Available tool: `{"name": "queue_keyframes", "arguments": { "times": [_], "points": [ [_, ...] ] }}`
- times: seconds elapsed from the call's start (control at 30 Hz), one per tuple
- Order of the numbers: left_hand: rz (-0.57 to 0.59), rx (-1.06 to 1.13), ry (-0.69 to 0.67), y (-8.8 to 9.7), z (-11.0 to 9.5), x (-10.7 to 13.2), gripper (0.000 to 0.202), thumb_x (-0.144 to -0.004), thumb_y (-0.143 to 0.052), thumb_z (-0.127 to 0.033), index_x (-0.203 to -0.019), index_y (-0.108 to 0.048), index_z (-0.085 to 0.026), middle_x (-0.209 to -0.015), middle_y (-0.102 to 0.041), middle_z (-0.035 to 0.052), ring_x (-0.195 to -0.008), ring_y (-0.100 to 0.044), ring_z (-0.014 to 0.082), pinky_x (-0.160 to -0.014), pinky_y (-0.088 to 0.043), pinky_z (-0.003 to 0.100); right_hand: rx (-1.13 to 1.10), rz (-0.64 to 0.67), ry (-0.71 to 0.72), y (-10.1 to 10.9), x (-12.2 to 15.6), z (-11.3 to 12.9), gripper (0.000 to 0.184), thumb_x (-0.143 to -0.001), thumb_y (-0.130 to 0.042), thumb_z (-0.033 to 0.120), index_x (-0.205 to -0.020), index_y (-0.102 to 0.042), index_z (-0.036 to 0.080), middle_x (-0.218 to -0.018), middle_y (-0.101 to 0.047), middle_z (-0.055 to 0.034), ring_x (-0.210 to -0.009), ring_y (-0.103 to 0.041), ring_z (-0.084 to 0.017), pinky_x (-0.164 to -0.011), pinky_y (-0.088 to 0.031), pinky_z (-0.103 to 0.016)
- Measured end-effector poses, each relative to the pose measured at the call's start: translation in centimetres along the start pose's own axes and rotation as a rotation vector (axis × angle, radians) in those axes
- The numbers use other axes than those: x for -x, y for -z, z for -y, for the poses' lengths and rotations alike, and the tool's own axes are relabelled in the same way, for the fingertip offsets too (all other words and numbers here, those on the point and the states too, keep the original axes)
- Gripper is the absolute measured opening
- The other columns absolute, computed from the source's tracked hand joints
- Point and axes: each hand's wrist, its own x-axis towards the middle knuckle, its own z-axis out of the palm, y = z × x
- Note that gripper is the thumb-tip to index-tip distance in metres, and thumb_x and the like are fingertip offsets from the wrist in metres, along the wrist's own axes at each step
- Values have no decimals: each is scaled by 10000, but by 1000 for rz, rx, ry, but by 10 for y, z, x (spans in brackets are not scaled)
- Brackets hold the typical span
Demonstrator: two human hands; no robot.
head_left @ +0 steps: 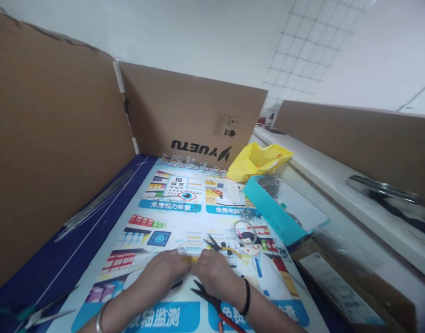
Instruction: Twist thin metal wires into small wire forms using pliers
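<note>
My left hand [168,270] and my right hand [215,272] meet knuckle to knuckle over the printed poster sheet [170,240]. The fingers of both are closed and point away from me, so whatever they pinch is hidden. Just beyond my right hand lie pliers with yellow handles [229,250], jaws apart. Red-handled pliers [214,300] lie beneath my right wrist, their jaws also apart. A wire ring [245,232] rests farther right on the sheet. Thin dark bits show close to my left hand, too blurred to name.
Scissors [42,315] lie at the lower left, with straight wires [94,203] beyond. To the right are a turquoise box [273,215] holding metal scraps, a yellow bag [257,159] and a brown carton [351,286]. Cardboard walls [184,106] stand left and behind.
</note>
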Motion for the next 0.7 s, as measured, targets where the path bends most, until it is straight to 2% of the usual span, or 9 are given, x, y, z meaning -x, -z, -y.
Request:
{"name": "queue_keyframes", "arguments": {
  "times": [0.1,0.2,0.37,0.53,0.6,0.7],
  "points": [
    [55,-105,28,-3,5,-1,181,-809,-468,-95,-841,-595,-218,-825,-659,4,-765,-564,186,-710,-363,287,27,29,-23,0,-1,-1,157,-792,-470,99,-669,-525,182,-659,-581,-6,-632,-450,-141,-614,-351,-275],
    [39,-157,32,-8,6,-1,154,-814,-470,-109,-757,-583,-198,-765,-637,17,-714,-547,180,-670,-364,282,60,53,-47,0,-1,-2,138,-788,-483,121,-670,-519,182,-656,-584,-6,-630,-451,-143,-602,-347,-274],
    [-96,-167,-52,-11,2,-1,180,-808,-453,-85,-760,-573,-210,-757,-641,7,-701,-544,170,-651,-371,270,87,102,-64,0,-1,-2,101,-763,-492,135,-676,-509,183,-666,-585,-6,-609,-442,-143,-588,-342,-275],
    [-228,-296,-163,-13,3,-2,192,-808,-427,-74,-763,-559,-205,-697,-615,13,-639,-516,175,-624,-336,293,99,77,-93,3,-1,-2,68,-763,-491,151,-704,-507,180,-664,-576,-13,-634,-451,-150,-581,-327,-272],
    [-249,-312,-203,-14,3,-3,218,-813,-404,-48,-748,-549,-196,-691,-604,10,-624,-499,170,-619,-316,296,91,77,-100,2,-1,-2,75,-776,-487,165,-704,-505,181,-670,-579,-14,-642,-454,-152,-578,-321,-274],
    [-244,-314,-189,-17,3,-4,234,-800,-403,-17,-729,-544,-190,-687,-596,6,-625,-486,168,-631,-305,298,74,73,-115,0,0,-3,91,-784,-486,163,-698,-505,181,-668,-581,-12,-639,-454,-152,-570,-318,-279]
  ]
}}
